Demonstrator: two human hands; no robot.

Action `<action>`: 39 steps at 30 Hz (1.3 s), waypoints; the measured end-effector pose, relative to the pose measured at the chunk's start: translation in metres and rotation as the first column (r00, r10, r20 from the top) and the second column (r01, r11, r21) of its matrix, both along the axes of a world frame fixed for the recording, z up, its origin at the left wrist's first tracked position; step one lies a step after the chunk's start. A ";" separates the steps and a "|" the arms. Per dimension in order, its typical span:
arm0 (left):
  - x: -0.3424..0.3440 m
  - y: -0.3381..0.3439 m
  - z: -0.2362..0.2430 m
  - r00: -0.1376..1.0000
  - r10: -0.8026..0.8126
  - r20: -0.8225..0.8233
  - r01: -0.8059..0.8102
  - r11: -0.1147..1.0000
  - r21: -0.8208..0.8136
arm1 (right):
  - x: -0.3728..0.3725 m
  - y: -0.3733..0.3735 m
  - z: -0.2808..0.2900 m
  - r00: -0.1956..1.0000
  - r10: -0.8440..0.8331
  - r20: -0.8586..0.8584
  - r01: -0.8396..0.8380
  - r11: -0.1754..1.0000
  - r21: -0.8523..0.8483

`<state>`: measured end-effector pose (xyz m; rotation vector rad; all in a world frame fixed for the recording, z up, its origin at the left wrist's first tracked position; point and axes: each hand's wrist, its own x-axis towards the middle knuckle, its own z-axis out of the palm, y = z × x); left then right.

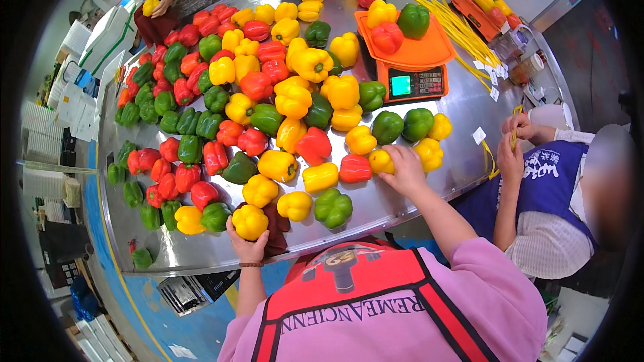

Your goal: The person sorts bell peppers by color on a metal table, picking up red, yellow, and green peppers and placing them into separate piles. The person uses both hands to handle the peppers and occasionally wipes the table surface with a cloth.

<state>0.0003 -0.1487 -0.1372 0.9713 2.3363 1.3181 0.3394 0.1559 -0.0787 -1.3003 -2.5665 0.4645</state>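
Observation:
My left hand [249, 247] is closed around a yellow bell pepper [250, 222] by the table's near edge, with a dark red cloth [276, 229] beside it. Farther right, my right hand [406, 173] grips a smaller yellow bell pepper [382, 161]; its fingers partly cover it. A red bell pepper [355, 169] lies just left of that one, and another yellow bell pepper [429, 154] lies to the right of the hand. Between my hands are a green bell pepper [333, 208] and a yellow bell pepper [294, 206].
Many red, green and yellow peppers cover the metal table [402, 218]. An orange scale [416, 53] bears three peppers. Yellow ties [463, 37] with white tags lie behind it. A co-worker in a blue apron [550, 174] stands at right; others work across the table.

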 end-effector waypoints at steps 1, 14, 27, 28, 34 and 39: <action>0.000 0.000 0.001 1.000 0.003 -0.001 -0.003 1.000 -0.009 | 0.004 0.000 0.000 0.999 -0.027 -0.026 0.026 0.999 -0.019; -0.004 0.000 -0.008 1.000 -0.008 0.010 0.008 1.000 0.028 | 0.094 0.017 -0.006 0.897 -0.431 -0.101 0.428 0.902 -0.049; -0.003 -0.003 -0.005 1.000 0.003 0.012 -0.004 1.000 0.030 | 0.020 0.191 0.077 0.659 -0.305 -0.687 0.385 0.922 -0.040; -0.001 0.001 -0.002 1.000 0.005 0.010 -0.005 0.999 0.035 | 0.016 0.215 0.077 0.725 -0.289 -0.625 0.411 0.910 0.055; -0.003 0.001 -0.006 0.999 0.013 -0.043 -0.012 1.000 0.018 | -0.017 0.284 0.059 0.869 -0.405 -0.283 0.482 0.822 0.303; -0.003 -0.004 -0.006 0.998 0.024 -0.052 -0.024 1.000 0.000 | -0.068 0.296 0.093 0.949 -0.204 -0.242 0.296 0.840 0.454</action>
